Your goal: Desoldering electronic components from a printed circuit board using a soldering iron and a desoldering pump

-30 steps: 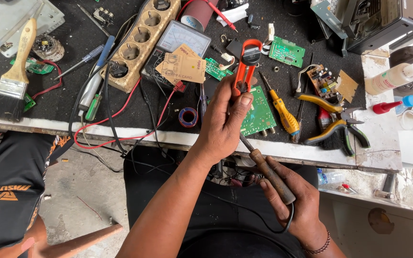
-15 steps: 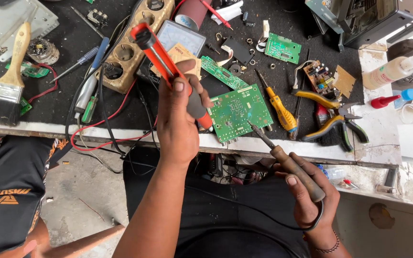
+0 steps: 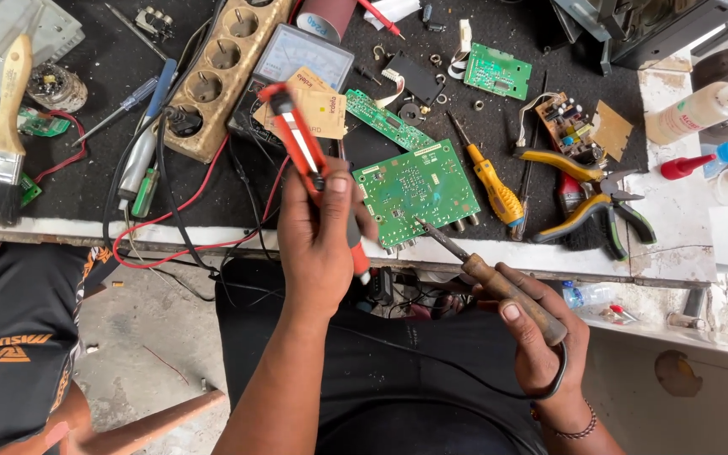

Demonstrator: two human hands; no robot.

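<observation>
Left hand (image 3: 318,240) closed around red desoldering pump (image 3: 309,164), raised over bench; right hand (image 3: 532,324) grips soldering iron (image 3: 486,274), tip touching green circuit board (image 3: 414,190) near yellow screwdriver (image 3: 495,185)

Orange-red desoldering pump (image 3: 301,143), long and slim, held up tilted over the surface just left of the board. Soldering iron (image 3: 499,282), brown wooden handle, black cord, tip on the board's lower edge. Green board (image 3: 414,190) lies flat, slightly skewed, near the surface's front edge.
</observation>
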